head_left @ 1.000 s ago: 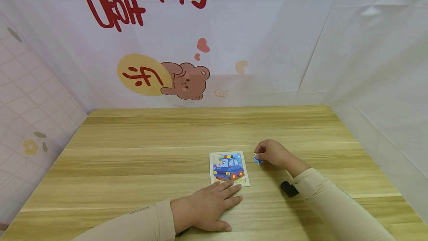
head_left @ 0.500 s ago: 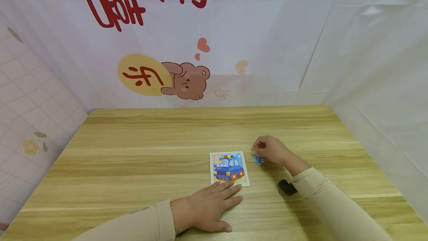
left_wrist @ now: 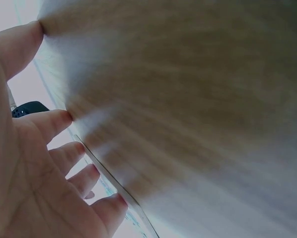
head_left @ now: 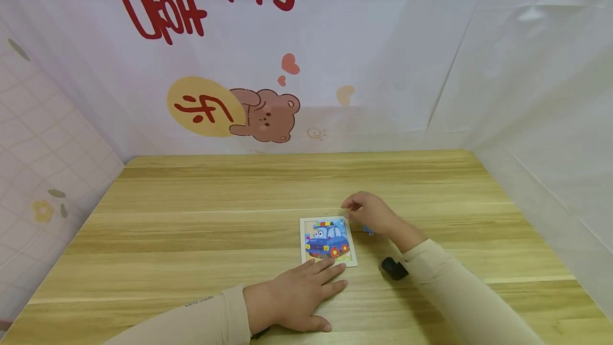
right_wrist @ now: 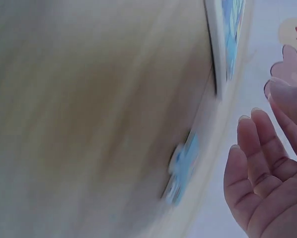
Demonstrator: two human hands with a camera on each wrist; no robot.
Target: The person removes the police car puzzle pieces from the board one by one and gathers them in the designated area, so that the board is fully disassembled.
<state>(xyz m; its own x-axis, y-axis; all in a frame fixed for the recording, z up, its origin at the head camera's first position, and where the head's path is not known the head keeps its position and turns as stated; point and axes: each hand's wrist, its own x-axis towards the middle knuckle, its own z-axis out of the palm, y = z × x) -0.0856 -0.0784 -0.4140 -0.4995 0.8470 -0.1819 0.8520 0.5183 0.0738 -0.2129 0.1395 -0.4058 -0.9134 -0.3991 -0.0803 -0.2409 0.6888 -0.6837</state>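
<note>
A: What takes up the most space?
B: The white backdrop [head_left: 392, 57], printed with a brown bear [head_left: 272, 117], standing at the far edge of the wood-grain surface [head_left: 206, 228].
A: And the room for moving?
B: Broad wood runs out to the left of the work. A shorter stretch lies beyond it, up to the backdrop, and another to the right, up to the white side cloth [head_left: 541, 164].
A: How are the arms placed?
B: Both wear beige sleeves and come in from the near side. The left hand [head_left: 301, 294] lies palm down, fingers straight and spread, grasping nothing; some fingertips rest at the frame's near rim, the thumb on the surface.
A: The right hand [head_left: 373, 214]?
B: It arches over the far right corner of the frame, fingers bent, thumb and forefinger close together. I can't tell whether it pinches anything or touches the rim.
A: Where is the jigsaw?
B: The cartoon police-car jigsaw [head_left: 328, 241] lies flat between the hands, beyond the left and just below the right. Bare base shows at its far left corner.
A: Anything smaller?
B: A black device [head_left: 394, 269] under the right cuff, and blue loose jigsaw pieces [right_wrist: 182, 168] on the surface, just right of the frame, partly hidden by the right hand in the head view.
</note>
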